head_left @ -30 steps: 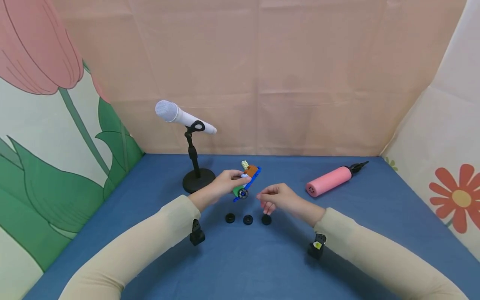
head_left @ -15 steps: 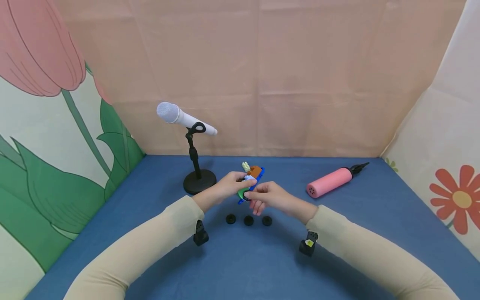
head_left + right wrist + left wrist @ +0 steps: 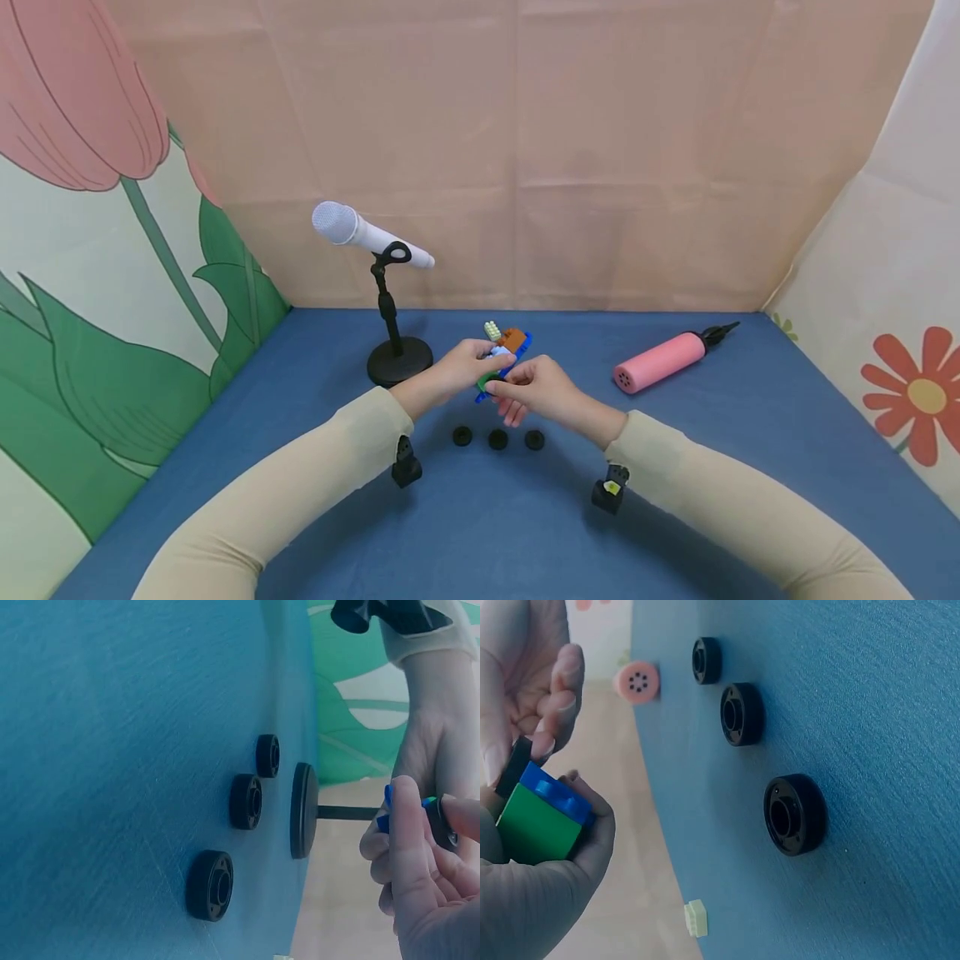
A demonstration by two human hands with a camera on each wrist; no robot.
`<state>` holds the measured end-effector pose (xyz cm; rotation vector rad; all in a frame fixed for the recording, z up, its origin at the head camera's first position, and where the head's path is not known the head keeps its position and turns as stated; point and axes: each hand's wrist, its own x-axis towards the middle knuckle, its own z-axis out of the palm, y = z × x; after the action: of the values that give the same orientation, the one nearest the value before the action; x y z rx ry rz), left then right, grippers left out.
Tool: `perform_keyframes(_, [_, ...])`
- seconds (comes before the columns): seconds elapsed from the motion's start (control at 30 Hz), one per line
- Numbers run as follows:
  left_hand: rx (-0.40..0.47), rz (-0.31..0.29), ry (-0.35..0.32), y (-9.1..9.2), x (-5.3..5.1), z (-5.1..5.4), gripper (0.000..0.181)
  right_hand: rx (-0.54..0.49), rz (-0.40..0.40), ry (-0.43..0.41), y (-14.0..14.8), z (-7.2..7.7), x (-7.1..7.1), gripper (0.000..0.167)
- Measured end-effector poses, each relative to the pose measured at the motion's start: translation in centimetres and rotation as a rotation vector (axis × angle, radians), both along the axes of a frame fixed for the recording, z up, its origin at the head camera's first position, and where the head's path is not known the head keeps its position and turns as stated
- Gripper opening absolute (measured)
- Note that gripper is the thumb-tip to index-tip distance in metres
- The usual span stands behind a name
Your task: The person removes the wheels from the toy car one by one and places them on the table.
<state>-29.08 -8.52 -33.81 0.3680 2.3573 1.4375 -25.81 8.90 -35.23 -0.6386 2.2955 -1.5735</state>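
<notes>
My left hand (image 3: pixel 465 367) holds a small toy car built of bricks (image 3: pixel 512 339), brown, white, blue and green, tilted above the table. In the left wrist view its green brick (image 3: pixel 540 825) and blue edge face the camera. The right hand (image 3: pixel 536 387) pinches a black wheel (image 3: pixel 514 766) at the car's side; in the right wrist view thumb and fingers partly cover this wheel (image 3: pixel 442 823). Below the hands, three black wheels lie in a row on the blue table: a left one (image 3: pixel 462 436), a middle one (image 3: pixel 498 438) and a right one (image 3: pixel 534 439).
A white microphone (image 3: pixel 367 233) sits on a black stand (image 3: pixel 397 360) at the back left. A pink hand pump (image 3: pixel 660 362) with a black nozzle lies at the back right. Behind the car is a pale yellow-green brick (image 3: pixel 492 331) on the table.
My right hand has moved left from beside the car and now pinches the wheel on its side. The left hand has shifted slightly right with the car. The three loose wheels stay put.
</notes>
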Motion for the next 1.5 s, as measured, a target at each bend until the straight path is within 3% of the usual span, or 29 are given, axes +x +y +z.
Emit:
perform_keyframes(0.4, [-0.057,-0.019,0.045,0.2,-0.2,-0.2,0.034,0.11,0.016,0.182,-0.1,0.3,0.1,0.028])
perform_keyframes(0.6, [-0.068,-0.009,0.052,0.2,-0.3,-0.2,0.032,0.153,-0.012,0.216,-0.2,0.3,0.1,0.028])
perform_keyframes(0.83, [-0.093,0.01,0.062,0.1,-0.6,-0.4,0.032,0.221,-0.016,0.336,-0.7,0.6,0.3,0.025])
perform_keyframes(0.97, [-0.102,0.0,0.065,-0.1,-0.7,-0.3,0.033,0.177,-0.012,0.236,-0.3,0.6,0.0,0.027])
perform_keyframes(1.17, [-0.111,-0.023,0.067,-0.1,-0.8,-0.3,0.034,0.026,-0.088,0.059,0.8,0.5,-0.7,0.03])
perform_keyframes(1.33, [-0.101,0.01,0.044,-0.3,-0.7,-0.2,0.035,-0.068,-0.155,-0.023,1.7,0.7,-1.1,0.029])
perform_keyframes(1.5, [-0.117,0.028,0.046,-0.6,-0.8,-0.1,0.04,-0.091,-0.222,-0.062,2.9,1.2,-1.7,0.031])
